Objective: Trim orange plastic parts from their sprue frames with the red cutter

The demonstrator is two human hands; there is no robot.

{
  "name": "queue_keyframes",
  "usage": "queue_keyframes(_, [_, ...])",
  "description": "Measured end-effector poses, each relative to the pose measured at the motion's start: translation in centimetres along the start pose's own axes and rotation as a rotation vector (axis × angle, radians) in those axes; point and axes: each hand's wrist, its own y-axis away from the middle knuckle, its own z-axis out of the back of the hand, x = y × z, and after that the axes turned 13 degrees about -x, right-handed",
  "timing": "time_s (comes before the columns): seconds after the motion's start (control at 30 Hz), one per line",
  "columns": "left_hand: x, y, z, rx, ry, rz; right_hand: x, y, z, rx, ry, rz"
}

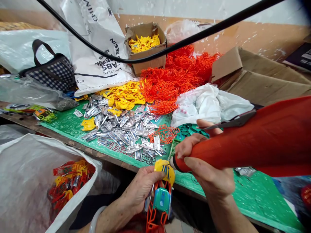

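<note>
My left hand (136, 189) is closed around a partly built plastic toy (162, 199), with an orange-red frame and a teal block in its middle. A yellow plate (167, 168) with blue lettering sits at its upper end, under my thumb. My right hand (210, 176) grips a large red power screwdriver (230, 147) that runs in from the right. The driver's nose meets the yellow plate at its right edge; its bit and any screw there are hidden. Just beyond lie loose silver metal-look pieces (126, 129) and an orange-red frame piece (165, 133).
Yellow parts (123, 94) and orange-red frames (167, 84) are heaped behind the silver pieces on the green-covered table (257, 200). A cardboard box (148, 63) holds more yellow parts. At lower left, a white sack (21, 161) contains assembled toys. A black cable (121, 60) crosses overhead.
</note>
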Motion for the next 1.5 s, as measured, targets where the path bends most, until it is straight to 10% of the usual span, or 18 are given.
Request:
queue_keyframes(1.13, [0.2, 1.4, -1.0, -0.011, -0.093, -0.184, 0.8, 1.3, -1.7, -0.139, 0.393, 0.201])
queue_keyframes(1.5, [0.6, 0.3, -0.5, 0.092, 0.146, 0.100, 0.9, 1.3, -1.6, -0.138, 0.272, 0.147])
